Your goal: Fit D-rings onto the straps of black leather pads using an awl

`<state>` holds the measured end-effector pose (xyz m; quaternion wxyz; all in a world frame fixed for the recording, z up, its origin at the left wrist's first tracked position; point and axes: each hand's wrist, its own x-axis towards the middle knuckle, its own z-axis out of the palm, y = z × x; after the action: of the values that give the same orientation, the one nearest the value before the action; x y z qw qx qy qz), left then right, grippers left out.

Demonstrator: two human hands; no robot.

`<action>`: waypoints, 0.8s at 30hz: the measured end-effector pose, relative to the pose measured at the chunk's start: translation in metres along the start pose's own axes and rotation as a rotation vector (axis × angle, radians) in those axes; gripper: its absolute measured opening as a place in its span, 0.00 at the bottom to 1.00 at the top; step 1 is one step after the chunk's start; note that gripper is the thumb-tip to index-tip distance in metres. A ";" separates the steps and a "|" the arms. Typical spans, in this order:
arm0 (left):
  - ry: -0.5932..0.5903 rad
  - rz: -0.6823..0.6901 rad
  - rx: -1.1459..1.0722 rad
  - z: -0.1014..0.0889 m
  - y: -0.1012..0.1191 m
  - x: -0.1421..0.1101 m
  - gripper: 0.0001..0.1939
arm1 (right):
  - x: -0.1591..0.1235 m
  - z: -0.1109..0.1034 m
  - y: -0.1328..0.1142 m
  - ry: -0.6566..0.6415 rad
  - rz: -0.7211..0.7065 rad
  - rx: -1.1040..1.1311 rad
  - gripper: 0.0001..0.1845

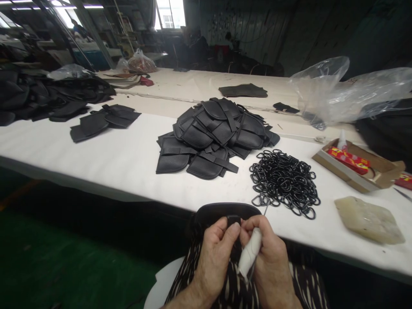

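Over my lap lies a black leather flap piece (209,211) with stitched, rounded edges and a short strap (233,220). My left hand (216,249) is closed on it, thumb and fingers pinching the strap. My right hand (268,253) is closed round an awl (250,253) with a white-wrapped handle; its thin metal shaft points up past my knuckles. The right fingertips also meet the strap's edge, and what they pinch there is hidden. Just beyond that hand, a heap of black metal D-rings (283,182) sits on the white table (128,171).
Similar black leather pieces are piled mid-table (212,133), with more at the left (93,122). At the right stand a cardboard box (360,167) with a red packet, a yellowish translucent block (368,219) and a clear plastic bag (350,94).
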<state>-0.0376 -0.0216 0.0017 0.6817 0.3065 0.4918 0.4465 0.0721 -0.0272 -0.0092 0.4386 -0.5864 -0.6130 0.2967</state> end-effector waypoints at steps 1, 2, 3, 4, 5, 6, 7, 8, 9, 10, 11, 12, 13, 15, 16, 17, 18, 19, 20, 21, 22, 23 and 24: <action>0.007 0.004 0.008 0.000 0.000 0.000 0.13 | 0.000 0.000 0.000 -0.010 0.014 0.009 0.08; 0.016 0.009 0.013 0.001 0.000 0.000 0.13 | 0.000 0.000 0.001 -0.015 0.020 0.013 0.08; 0.027 0.016 0.016 0.002 0.000 -0.001 0.13 | 0.001 0.000 0.001 -0.018 0.018 0.016 0.08; 0.039 0.024 0.016 0.002 0.001 -0.001 0.13 | 0.001 0.000 0.001 -0.022 0.016 0.014 0.08; 0.050 0.031 0.015 0.003 0.002 -0.001 0.14 | 0.002 0.000 0.001 -0.024 0.011 0.011 0.08; 0.060 0.038 0.012 0.004 0.002 -0.002 0.14 | 0.002 0.000 0.001 -0.024 0.005 0.006 0.08; 0.073 0.043 0.010 0.005 0.003 -0.002 0.14 | 0.003 0.000 0.000 -0.023 0.001 0.001 0.08; 0.085 0.047 0.010 0.005 0.003 -0.001 0.15 | 0.004 0.000 0.000 -0.023 -0.004 -0.005 0.08; 0.096 0.048 0.014 0.005 0.003 -0.001 0.15 | 0.004 -0.001 -0.001 -0.021 -0.006 -0.013 0.08; 0.107 0.046 0.021 0.005 0.002 -0.001 0.15 | 0.004 -0.001 -0.003 -0.021 -0.008 -0.021 0.08; 0.117 0.044 0.034 0.005 0.002 0.000 0.15 | 0.005 -0.001 -0.004 -0.023 -0.011 -0.027 0.08; 0.122 0.040 0.051 0.005 0.001 0.000 0.15 | 0.005 -0.002 -0.005 -0.028 -0.009 -0.032 0.08; 0.123 0.038 0.068 0.005 0.000 0.001 0.15 | 0.004 -0.002 -0.005 -0.033 -0.008 -0.035 0.08; 0.120 0.035 0.095 0.005 -0.002 0.001 0.15 | 0.004 -0.001 -0.005 -0.036 -0.005 -0.038 0.08; 0.118 0.033 0.102 0.005 -0.003 0.001 0.15 | 0.004 -0.001 -0.005 -0.034 -0.006 -0.038 0.08; 0.118 0.030 0.106 0.005 -0.003 0.001 0.15 | 0.003 -0.001 -0.004 -0.033 -0.005 -0.040 0.08; 0.117 0.028 0.108 0.005 -0.003 0.001 0.15 | 0.003 0.000 -0.003 -0.031 -0.006 -0.040 0.08; 0.118 0.026 0.109 0.005 -0.003 0.000 0.15 | 0.003 0.000 -0.002 -0.028 -0.006 -0.040 0.08; 0.117 0.024 0.113 0.005 -0.003 0.000 0.15 | 0.003 0.001 -0.001 -0.028 -0.004 -0.040 0.08; 0.114 0.027 0.116 0.005 -0.003 0.000 0.16 | 0.003 0.001 -0.001 -0.029 0.000 -0.040 0.08; 0.110 0.030 0.119 0.005 -0.003 0.000 0.16 | 0.003 0.002 0.000 -0.029 0.005 -0.040 0.08; 0.106 0.034 0.119 0.004 -0.003 0.000 0.16 | 0.003 0.002 0.000 -0.028 0.009 -0.040 0.08; 0.102 0.037 0.117 0.003 -0.003 0.001 0.16 | 0.003 0.002 -0.001 -0.028 0.013 -0.039 0.08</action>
<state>-0.0336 -0.0219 0.0002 0.6283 0.3318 0.5453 0.4447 0.0699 -0.0238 -0.0090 0.4165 -0.5946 -0.6210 0.2954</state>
